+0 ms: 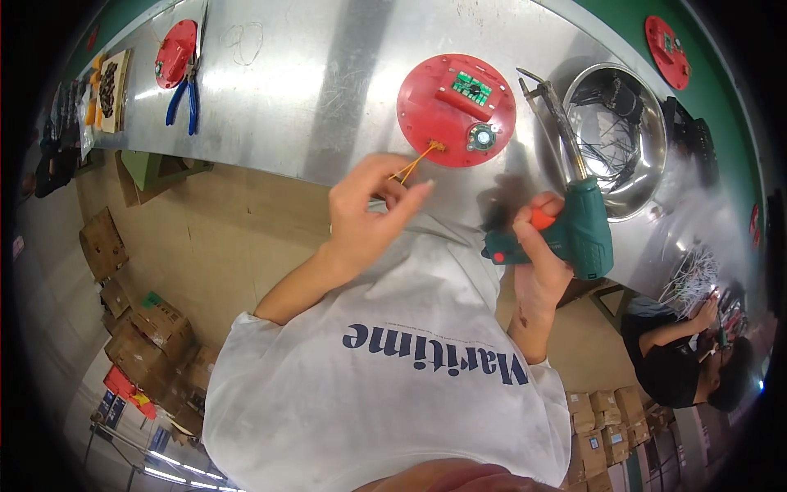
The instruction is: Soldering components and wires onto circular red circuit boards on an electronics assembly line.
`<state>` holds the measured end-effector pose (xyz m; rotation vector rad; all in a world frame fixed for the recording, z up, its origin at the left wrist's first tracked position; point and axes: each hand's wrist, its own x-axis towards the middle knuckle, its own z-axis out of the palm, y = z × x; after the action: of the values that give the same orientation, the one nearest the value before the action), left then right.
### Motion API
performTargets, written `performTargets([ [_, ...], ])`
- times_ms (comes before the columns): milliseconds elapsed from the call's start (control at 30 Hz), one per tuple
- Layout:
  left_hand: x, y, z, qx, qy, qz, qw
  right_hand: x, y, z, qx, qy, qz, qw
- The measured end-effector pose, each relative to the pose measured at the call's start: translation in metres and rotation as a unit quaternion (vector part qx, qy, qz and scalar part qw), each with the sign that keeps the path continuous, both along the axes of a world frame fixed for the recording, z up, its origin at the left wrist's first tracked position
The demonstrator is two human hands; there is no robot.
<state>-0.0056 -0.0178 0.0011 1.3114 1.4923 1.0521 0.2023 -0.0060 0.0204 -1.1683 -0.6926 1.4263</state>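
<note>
My left hand (370,205) is closed, its fingertips pinching thin orange-yellow wires (420,159) just below a round red plastic disc (418,100). These wires run up to the disc's lower edge. A green circuit board (471,88) and a small round speaker (481,137) sit on the disc, which lies flat on the metal table. My right hand (541,246) grips a dark green soldering gun (592,234) with an orange trigger. Its long metal tip points up and away, to the right of the disc, apart from it.
A steel bowl (658,156) of black wires stands right of the disc. Blue-handled pliers (192,107) lie far left against another red disc (174,51). A bundle of white wires (693,279) is at the right, by a co-worker in black (664,369). Cardboard boxes (147,353) are stacked lower left.
</note>
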Motion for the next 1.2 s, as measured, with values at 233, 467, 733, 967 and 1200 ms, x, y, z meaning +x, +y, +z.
performTargets([
  [233, 0.000, 0.032, -0.003, 0.009, -0.146, 0.041, 0.988, -0.003, 0.006, -0.004, -0.005, 0.017, 0.027, 0.999],
  [467, -0.005, 0.022, 0.006, -0.050, -0.093, -0.058, 0.993, -0.024, 0.014, -0.002, 0.025, -0.045, 0.060, 0.997],
  [733, -0.009, 0.025, 0.019, 0.025, 0.011, -0.155, 0.987, -0.037, 0.021, -0.008, 0.101, -0.112, 0.119, 0.981],
  [967, -0.014, 0.024, 0.013, 0.058, 0.015, -0.224, 0.973, -0.036, 0.016, -0.003, 0.056, -0.077, 0.140, 0.986],
  [1200, 0.000, 0.020, 0.024, -0.090, -0.106, -0.158, 0.978, -0.038, 0.018, -0.013, 0.041, -0.028, 0.108, 0.993],
])
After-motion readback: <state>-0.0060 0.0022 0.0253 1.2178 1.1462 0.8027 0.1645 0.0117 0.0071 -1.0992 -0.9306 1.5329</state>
